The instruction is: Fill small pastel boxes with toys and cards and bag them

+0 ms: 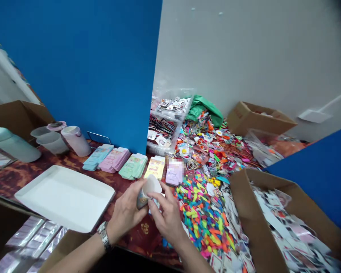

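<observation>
My left hand [128, 206], with a metal watch at the wrist, is closed round a small printed card box [142, 200]. The box is tilted, and its white inner flap [152, 184] stands up at the open top. On the other side, my right hand [167, 212] grips the box near its opening, fingers bent at the flap. Behind the hands, flat box stacks lie in a row: blue [98, 157], pink [114, 159], green [133, 166], yellow [155, 167] and lilac [174, 173]. What the box holds is hidden.
A white tray [65, 197] lies at left, with cups [52, 142] and bottles [14, 146] behind it. Small colourful pieces [204, 212] heap up at right beside a cardboard box [255, 216] of printed cards. A blue panel [102, 68] stands at the back.
</observation>
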Motion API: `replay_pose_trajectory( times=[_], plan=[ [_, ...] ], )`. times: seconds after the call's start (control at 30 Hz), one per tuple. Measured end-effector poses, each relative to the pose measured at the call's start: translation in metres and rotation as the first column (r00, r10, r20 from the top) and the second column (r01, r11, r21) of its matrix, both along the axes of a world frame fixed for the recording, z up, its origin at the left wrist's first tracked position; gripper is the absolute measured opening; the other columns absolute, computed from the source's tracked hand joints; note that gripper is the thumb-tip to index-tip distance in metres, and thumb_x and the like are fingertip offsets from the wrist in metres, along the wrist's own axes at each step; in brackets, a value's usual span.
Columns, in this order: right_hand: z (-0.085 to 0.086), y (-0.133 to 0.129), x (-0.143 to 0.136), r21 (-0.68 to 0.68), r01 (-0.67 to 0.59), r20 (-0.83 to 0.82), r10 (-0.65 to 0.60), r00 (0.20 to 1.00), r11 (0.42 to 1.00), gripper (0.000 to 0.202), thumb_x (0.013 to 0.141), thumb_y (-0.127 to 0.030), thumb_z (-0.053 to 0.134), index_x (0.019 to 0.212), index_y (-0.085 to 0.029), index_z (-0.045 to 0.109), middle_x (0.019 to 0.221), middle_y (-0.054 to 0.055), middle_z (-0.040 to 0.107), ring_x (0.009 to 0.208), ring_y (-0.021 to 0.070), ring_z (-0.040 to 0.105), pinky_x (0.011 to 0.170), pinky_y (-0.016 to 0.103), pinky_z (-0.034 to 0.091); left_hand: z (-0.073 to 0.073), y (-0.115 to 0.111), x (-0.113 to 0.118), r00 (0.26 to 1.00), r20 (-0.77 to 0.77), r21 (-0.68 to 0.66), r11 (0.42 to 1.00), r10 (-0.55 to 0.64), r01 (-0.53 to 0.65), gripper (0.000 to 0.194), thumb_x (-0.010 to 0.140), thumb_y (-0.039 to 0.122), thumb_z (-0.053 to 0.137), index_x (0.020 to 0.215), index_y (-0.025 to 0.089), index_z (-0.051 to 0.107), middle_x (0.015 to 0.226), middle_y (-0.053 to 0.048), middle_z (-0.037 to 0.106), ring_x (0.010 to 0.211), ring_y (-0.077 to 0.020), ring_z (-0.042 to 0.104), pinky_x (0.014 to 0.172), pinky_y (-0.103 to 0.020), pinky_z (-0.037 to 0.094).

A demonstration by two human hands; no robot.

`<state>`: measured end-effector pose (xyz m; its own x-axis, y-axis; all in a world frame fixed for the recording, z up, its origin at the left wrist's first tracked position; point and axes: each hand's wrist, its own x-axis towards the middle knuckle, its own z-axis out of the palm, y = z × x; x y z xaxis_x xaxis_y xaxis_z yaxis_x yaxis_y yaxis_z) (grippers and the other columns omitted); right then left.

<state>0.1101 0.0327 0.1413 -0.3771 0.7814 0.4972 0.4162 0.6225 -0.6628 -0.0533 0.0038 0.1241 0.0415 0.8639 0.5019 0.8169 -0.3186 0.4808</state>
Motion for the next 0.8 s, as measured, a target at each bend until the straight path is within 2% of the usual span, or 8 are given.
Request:
replay_pose_trajectory(
  times=[0.13,0.23,0.33,0.4,0.5,0.6,0.7,0.8],
  plan=[
    [0.004,-0.004,0.018,-0.314,-0.032,-0.287,-0.062,0.956,0.949,0.034,0.098,-0.031,0.046,0.130,-0.025,0.056,0.126,0.008,0.061,0.116,0.0201,0.059,0.098,0.034,0.050,-0.007,-0.004,0.011,0.991,-0.101,-0.005,0.996,-0.093,0.093,0.055,0.081,0.024,0.063,0.130,0.021,0.038,0.123,-0.012,0.059,0.109,-0.0260,0.062,0.087,-0.037,0.055],
    [0.005,0.000,0.018,-0.530,-0.092,-0.448,-0.186,0.874,0.843,0.030,0.098,-0.037,0.047,0.118,-0.021,0.062,0.109,0.006,0.069,0.100,0.0193,0.066,0.087,0.031,0.055,-0.011,-0.005,0.016,0.981,-0.173,-0.007,0.997,-0.081,0.081,0.055,0.081,0.023,0.064,0.130,0.022,0.039,0.124,-0.014,0.059,0.107,-0.0280,0.062,0.084,-0.039,0.056],
    [0.006,0.005,0.015,-0.613,-0.187,-0.477,-0.171,0.862,0.767,0.025,0.091,-0.036,0.058,0.105,-0.018,0.068,0.100,0.006,0.072,0.091,0.0197,0.068,0.082,0.031,0.056,-0.012,-0.006,0.018,0.979,-0.183,-0.020,0.996,-0.086,0.084,0.064,0.081,0.022,0.061,0.138,0.022,0.033,0.127,-0.014,0.058,0.109,-0.0284,0.062,0.087,-0.040,0.055],
    [0.008,0.006,0.015,-0.629,-0.167,-0.411,-0.143,0.900,0.759,0.022,0.087,-0.032,0.061,0.102,-0.017,0.070,0.096,0.006,0.072,0.087,0.0193,0.068,0.078,0.030,0.056,-0.012,-0.007,0.018,0.983,-0.167,-0.035,0.996,-0.082,0.077,0.075,0.081,0.021,0.059,0.146,0.020,0.023,0.130,-0.015,0.056,0.113,-0.0282,0.060,0.090,-0.039,0.054],
    [0.011,0.006,0.014,-0.529,-0.040,-0.260,-0.117,0.958,0.848,0.017,0.084,-0.022,0.061,0.096,-0.019,0.072,0.096,0.005,0.071,0.085,0.0186,0.068,0.074,0.029,0.057,-0.011,-0.009,0.019,0.983,-0.176,-0.071,0.997,-0.050,0.038,0.088,0.081,0.024,0.059,0.152,0.015,0.008,0.131,-0.018,0.055,0.112,-0.0292,0.060,0.089,-0.039,0.053],
    [0.014,-0.001,0.012,-0.297,0.029,-0.138,-0.073,0.988,0.955,0.021,0.086,-0.016,0.056,0.097,-0.021,0.073,0.099,0.006,0.071,0.093,0.0189,0.068,0.082,0.030,0.056,-0.009,-0.010,0.022,0.976,-0.217,-0.095,0.995,-0.012,-0.009,0.093,0.082,0.029,0.059,0.153,0.013,0.001,0.123,-0.019,0.058,0.105,-0.0304,0.061,0.084,-0.039,0.054],
    [0.011,-0.011,0.008,-0.122,0.045,-0.052,-0.052,0.997,0.991,0.028,0.091,-0.014,0.051,0.108,-0.022,0.071,0.102,0.006,0.072,0.097,0.0190,0.067,0.089,0.032,0.054,-0.006,-0.011,0.023,0.953,-0.300,-0.084,0.994,0.046,-0.075,0.095,0.083,0.033,0.057,0.153,0.009,-0.003,0.113,-0.019,0.059,0.095,-0.0306,0.061,0.077,-0.039,0.054],
    [0.000,-0.022,0.005,-0.057,0.089,-0.021,-0.090,0.996,0.994,0.036,0.095,-0.013,0.044,0.125,-0.020,0.063,0.115,0.007,0.070,0.106,0.0195,0.066,0.095,0.035,0.053,-0.004,-0.010,0.024,0.926,-0.374,-0.080,0.993,0.052,-0.089,0.096,0.083,0.036,0.056,0.152,0.006,-0.004,0.109,-0.019,0.058,0.090,-0.0304,0.060,0.074,-0.040,0.054]
  ],
)
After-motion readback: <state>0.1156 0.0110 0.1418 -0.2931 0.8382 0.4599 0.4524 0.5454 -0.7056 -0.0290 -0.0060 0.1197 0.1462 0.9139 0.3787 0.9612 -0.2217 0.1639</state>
